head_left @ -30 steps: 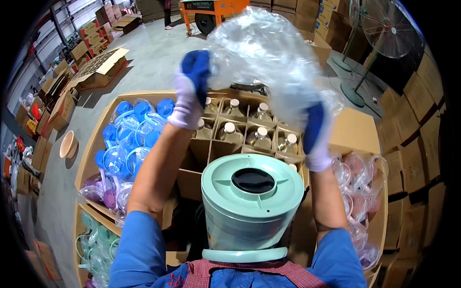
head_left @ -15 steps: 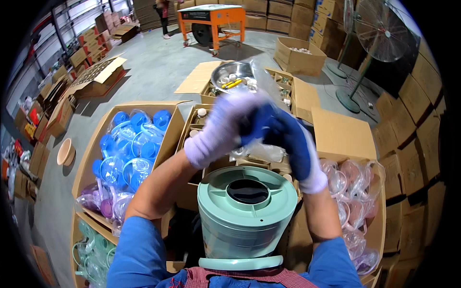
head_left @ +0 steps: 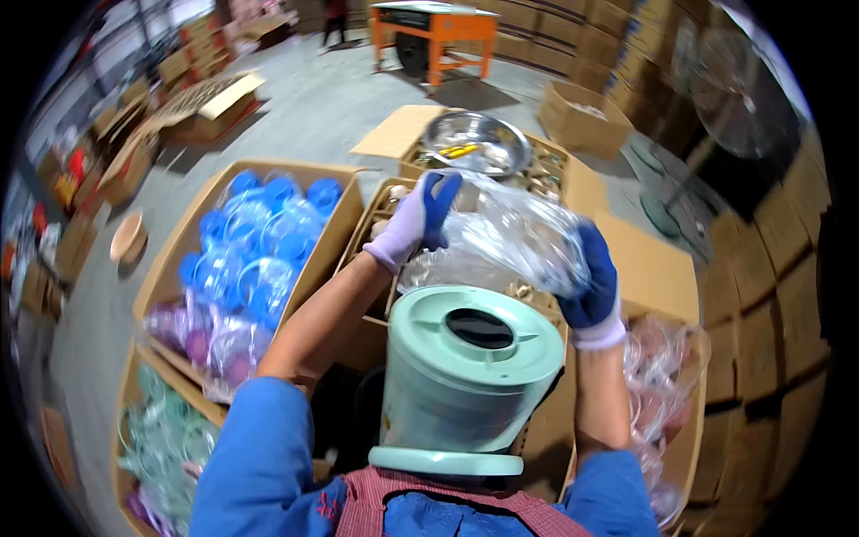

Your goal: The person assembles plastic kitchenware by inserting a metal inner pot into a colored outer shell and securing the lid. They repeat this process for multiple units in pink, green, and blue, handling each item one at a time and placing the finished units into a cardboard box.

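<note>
My right hand (head_left: 591,285), in a white and blue glove, grips the end of a clear plastic bag (head_left: 514,228). The bag stretches to the left, crumpled and shiny; whether anything is inside is hard to tell. At its other end my left hand (head_left: 422,215), gloved the same way, has its thumb and fingers apart, close to the bag but not closed on it. Below both hands, near my body, stands a pale green plastic drum (head_left: 474,376) with a dark round opening in its top and a curved green rim at its foot.
An open carton (head_left: 161,295) at left holds blue and purple bagged plastic jugs; green ones sit below. Pink bagged ones fill a carton (head_left: 693,430) at right. Ahead, a steel bowl (head_left: 514,161) rests on a divided carton. Farther off are an orange machine (head_left: 438,45) and a fan (head_left: 738,94).
My hands were together and blurred above the drum; they have come apart, the right one moving right and lower with the bag. The whole view has shifted slightly.
</note>
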